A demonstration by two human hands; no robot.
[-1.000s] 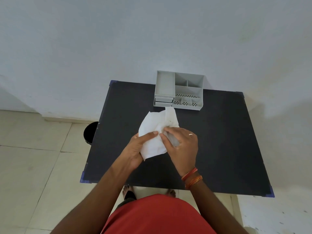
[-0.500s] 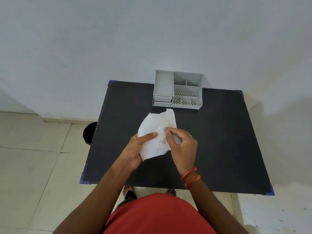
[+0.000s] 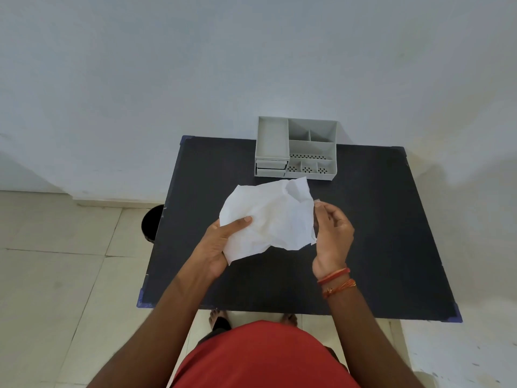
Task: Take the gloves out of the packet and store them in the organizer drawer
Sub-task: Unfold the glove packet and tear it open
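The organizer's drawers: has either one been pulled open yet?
No. Both small drawers sit flush in the grey organizer at the far edge of the table.

one white packet (image 3: 268,219), one grey organizer (image 3: 296,148), one table (image 3: 377,233), two hands.

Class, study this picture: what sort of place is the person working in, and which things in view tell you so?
Probably a plain indoor room set up for a task: a bare white wall, a tiled floor, and one black table bearing only a grey organizer.
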